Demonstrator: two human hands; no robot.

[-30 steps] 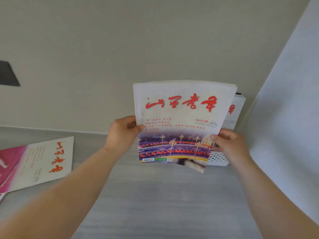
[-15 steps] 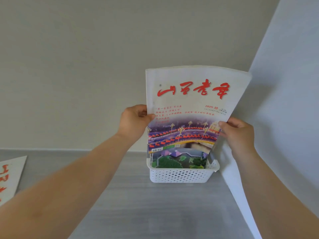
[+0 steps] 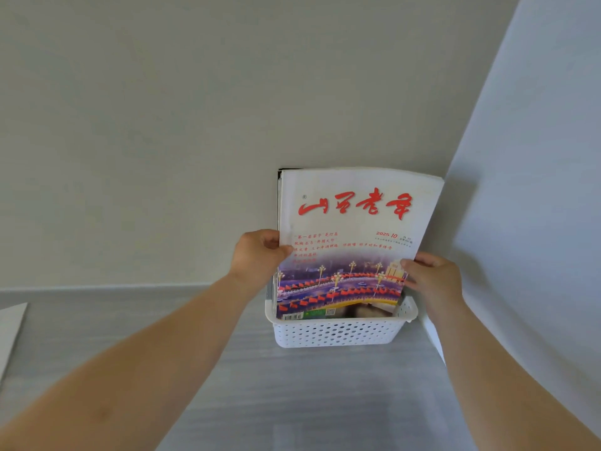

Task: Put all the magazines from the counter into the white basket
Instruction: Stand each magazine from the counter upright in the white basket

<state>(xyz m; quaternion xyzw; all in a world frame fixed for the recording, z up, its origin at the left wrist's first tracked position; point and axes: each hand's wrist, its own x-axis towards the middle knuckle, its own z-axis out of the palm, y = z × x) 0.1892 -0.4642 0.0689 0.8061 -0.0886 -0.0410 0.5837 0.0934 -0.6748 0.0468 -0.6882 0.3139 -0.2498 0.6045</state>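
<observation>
One magazine: the magazine (image 3: 351, 242) with red letters stands upright, its bottom edge down inside the white basket (image 3: 338, 332).
Left hand: the left hand (image 3: 258, 255) pinches its left edge.
Right hand: the right hand (image 3: 432, 281) grips its right edge.
Hidden: more magazines (image 3: 279, 196) stand behind it; only a dark edge shows.
Change: it sits lower in the basket than half a second ago.
Cut off: a white paper corner (image 3: 11, 333) at the left.
Room: grey counter (image 3: 292, 392), pale wall (image 3: 195, 125).
</observation>
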